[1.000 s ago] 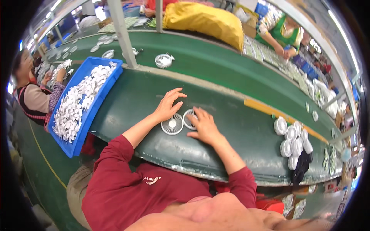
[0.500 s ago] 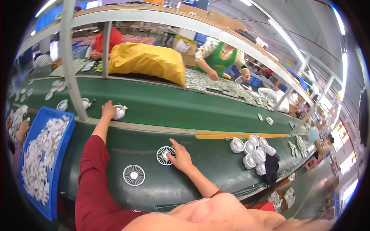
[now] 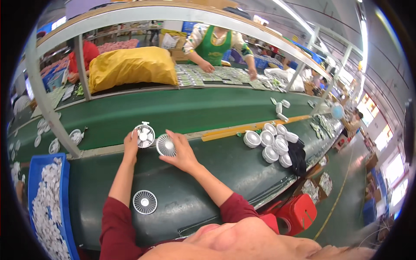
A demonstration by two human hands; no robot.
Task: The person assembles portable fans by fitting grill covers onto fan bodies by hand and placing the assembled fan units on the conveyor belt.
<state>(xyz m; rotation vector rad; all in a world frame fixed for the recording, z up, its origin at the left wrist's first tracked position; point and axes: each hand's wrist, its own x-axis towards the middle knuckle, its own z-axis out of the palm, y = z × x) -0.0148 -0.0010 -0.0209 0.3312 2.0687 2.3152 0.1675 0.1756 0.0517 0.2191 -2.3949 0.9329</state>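
Observation:
My left hand is closed on the rim of a white fan housing, whose blades show inside its ring. Close beside it, my right hand grips a round white slotted fan grille between thumb and fingers. The two parts are a small distance apart, over the near edge of the green conveyor belt. Another white fan grille lies flat on the dark worktop, nearer to me.
Several white fan heads are piled at the right beside a black cloth. A blue bin of small white parts stands at the left. Past the green belt, a person in a green apron works. A red stool stands below right.
My left hand has brought the fan housing from the belt rightward, toward me. My right hand has lifted one grille off the worktop and tilted it near the housing. The view has turned right.

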